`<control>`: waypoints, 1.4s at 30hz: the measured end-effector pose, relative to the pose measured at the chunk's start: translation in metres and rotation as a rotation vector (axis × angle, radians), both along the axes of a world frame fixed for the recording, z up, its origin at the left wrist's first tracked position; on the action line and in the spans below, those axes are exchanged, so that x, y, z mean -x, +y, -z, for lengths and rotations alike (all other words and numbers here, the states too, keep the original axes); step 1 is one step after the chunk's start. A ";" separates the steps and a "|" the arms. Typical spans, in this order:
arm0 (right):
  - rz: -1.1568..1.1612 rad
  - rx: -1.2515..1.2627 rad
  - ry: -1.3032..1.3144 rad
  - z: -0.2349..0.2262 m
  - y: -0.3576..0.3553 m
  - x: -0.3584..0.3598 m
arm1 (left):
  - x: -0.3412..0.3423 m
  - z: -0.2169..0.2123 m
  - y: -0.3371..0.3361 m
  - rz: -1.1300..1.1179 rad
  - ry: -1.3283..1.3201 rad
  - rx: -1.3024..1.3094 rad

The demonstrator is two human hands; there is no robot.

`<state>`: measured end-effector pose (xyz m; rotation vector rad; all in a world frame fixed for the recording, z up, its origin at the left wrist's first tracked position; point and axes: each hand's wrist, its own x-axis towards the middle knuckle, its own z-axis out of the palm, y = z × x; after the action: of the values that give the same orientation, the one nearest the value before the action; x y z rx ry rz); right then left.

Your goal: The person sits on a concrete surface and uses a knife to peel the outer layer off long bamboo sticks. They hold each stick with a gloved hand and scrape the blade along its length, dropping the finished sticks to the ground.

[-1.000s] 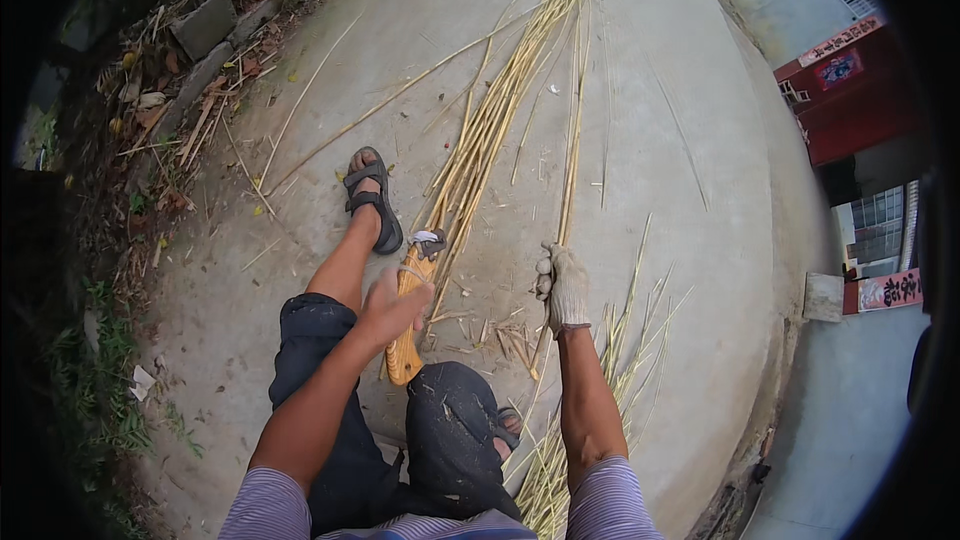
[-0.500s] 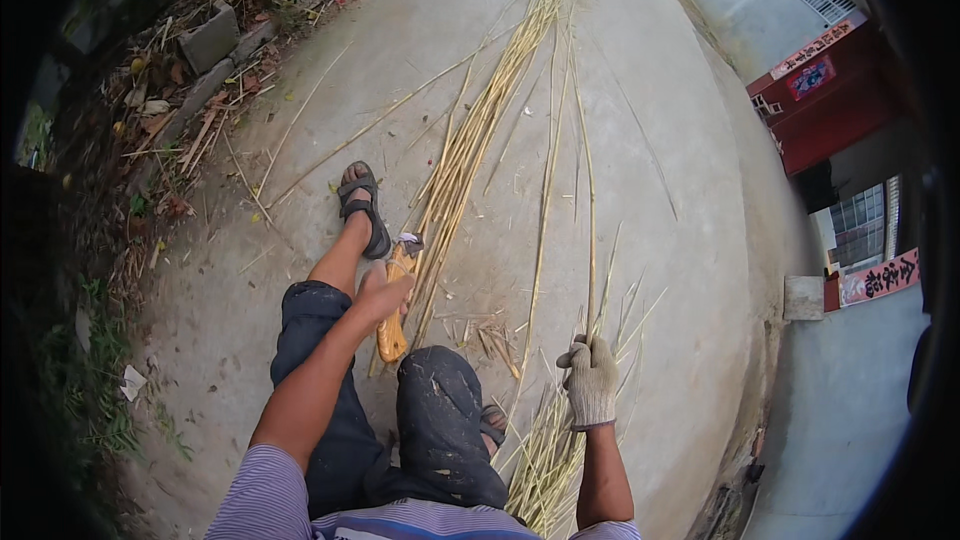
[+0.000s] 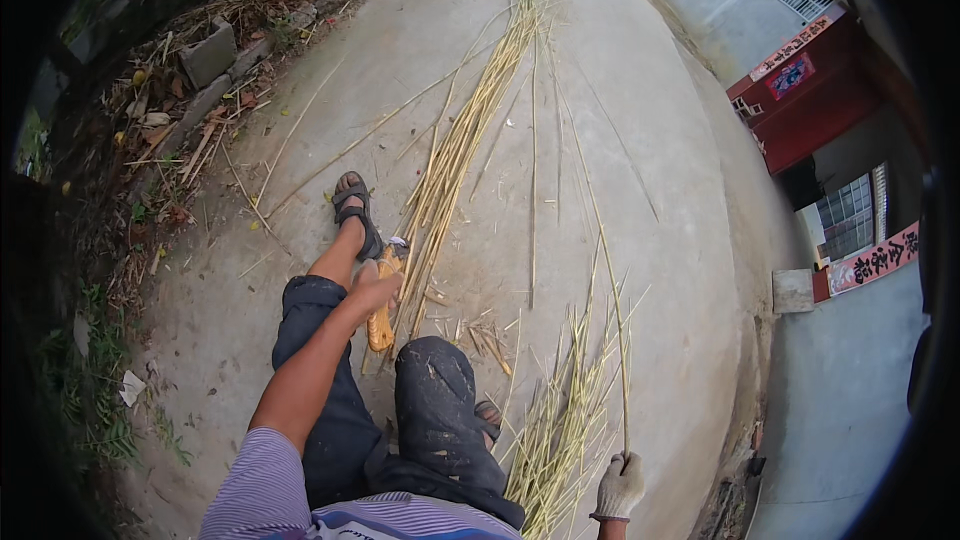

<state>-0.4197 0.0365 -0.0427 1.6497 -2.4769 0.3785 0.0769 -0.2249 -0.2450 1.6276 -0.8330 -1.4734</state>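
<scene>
Upright, strip (image 3: 607, 310) in right hand (image 3: 620, 485)

Three signs noted, all on the building at far right. A long red banner sign (image 3: 797, 48) runs above the red doorway. Below it hangs a small red-and-blue square poster (image 3: 789, 76). A pink-red strip sign (image 3: 873, 260) sits under the barred window.

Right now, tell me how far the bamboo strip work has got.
Done: a pile of thin strips lies by the person's right knee. In hand: the gloved right hand grips one long strip by its end, and the bare left hand holds a wooden-handled tool. Left: a long bundle of bamboo stalks lies on the concrete ahead.
</scene>
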 end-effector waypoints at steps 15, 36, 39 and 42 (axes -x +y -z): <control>0.910 0.151 0.520 -0.057 0.316 0.188 | -0.004 -0.006 0.002 -0.021 -0.037 0.043; 0.531 -0.240 -0.779 0.040 0.156 0.067 | 0.002 -0.012 0.002 -0.119 -0.052 -0.090; 0.542 -0.160 -0.981 0.030 0.152 0.063 | -0.002 0.000 0.000 -0.074 -0.051 -0.081; 0.542 -0.067 -1.172 0.018 0.149 0.061 | 0.004 -0.007 0.004 0.002 -0.122 -0.077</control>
<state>-0.4812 0.1860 -0.0611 0.6925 -3.5484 1.5091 0.0733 -0.2211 -0.2376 1.7890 -0.8547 -1.4344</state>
